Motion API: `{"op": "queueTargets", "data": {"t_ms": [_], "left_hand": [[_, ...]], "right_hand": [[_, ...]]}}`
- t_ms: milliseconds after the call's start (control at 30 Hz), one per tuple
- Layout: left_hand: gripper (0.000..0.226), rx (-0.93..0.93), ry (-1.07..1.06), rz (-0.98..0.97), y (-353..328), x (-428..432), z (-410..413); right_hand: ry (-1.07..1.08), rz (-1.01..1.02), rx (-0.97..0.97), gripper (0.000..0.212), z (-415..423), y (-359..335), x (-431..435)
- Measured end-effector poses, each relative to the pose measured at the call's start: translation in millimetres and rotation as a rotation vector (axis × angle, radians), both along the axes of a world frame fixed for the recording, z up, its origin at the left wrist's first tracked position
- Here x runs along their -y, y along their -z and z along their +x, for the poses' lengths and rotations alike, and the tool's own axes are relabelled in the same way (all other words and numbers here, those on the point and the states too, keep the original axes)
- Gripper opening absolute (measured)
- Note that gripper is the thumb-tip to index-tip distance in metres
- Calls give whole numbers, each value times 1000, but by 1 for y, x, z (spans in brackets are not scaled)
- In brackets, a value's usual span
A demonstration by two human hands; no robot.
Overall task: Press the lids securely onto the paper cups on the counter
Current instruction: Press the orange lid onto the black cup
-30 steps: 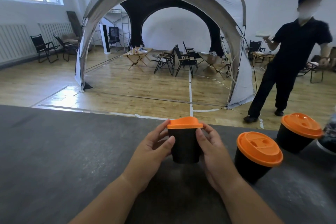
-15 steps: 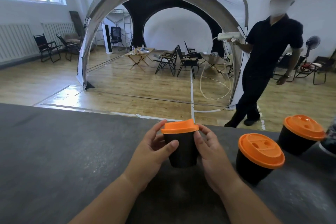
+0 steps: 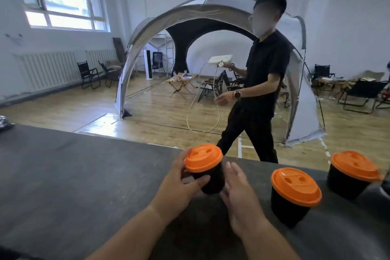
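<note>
Three black paper cups with orange lids stand along the dark counter. My left hand grips the left cup, thumb across its front and fingers behind; the cup is tilted toward me and its lid faces the camera. My right hand is just right of that cup with fingers straight, off its side or barely touching. A second lidded cup stands to the right, and a third is farther right near the back edge.
A person in black walks just beyond the counter's far edge, carrying a white power strip with a trailing cord. A dark object sits at the counter's far left. A dome tent and folding chairs fill the room behind.
The cup has tipped toward me so its lid top shows. My right hand has let go of the cup. The person has walked left, closer to the counter. My view has tilted upward.
</note>
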State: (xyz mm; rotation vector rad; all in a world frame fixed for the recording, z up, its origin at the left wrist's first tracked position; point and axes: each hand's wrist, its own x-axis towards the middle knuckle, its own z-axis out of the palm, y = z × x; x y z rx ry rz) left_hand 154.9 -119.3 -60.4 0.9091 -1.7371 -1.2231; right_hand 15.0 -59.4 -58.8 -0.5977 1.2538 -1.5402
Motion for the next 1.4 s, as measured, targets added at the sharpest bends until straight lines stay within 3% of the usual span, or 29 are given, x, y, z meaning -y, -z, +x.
{"op": "queueTargets", "data": {"t_ms": [100,200,633,867,1100,1300,1400], "left_hand": [[84,13,-11,8,-4,-15,1],[94,74,18,5,-5,-31,-2],[76,1,-19,-76,-20,-57,-20],[90,-83,2,-48,-20,-26,19],[108,-78,-63,-61,-18,49,121],[82,-50,-175,-24,-20,134,258],[79,-43,-279,-1,-23,171,326]], "right_hand": [[-42,137,363,55,1,-2,-7],[-97,97,499,47,0,-9,-25],[-93,42,516,43,-6,-17,-49],[-42,18,462,41,39,-24,-23],[2,-14,508,43,156,-30,51],[-53,10,476,36,289,-28,141],[-129,65,417,38,348,-27,180]]}}
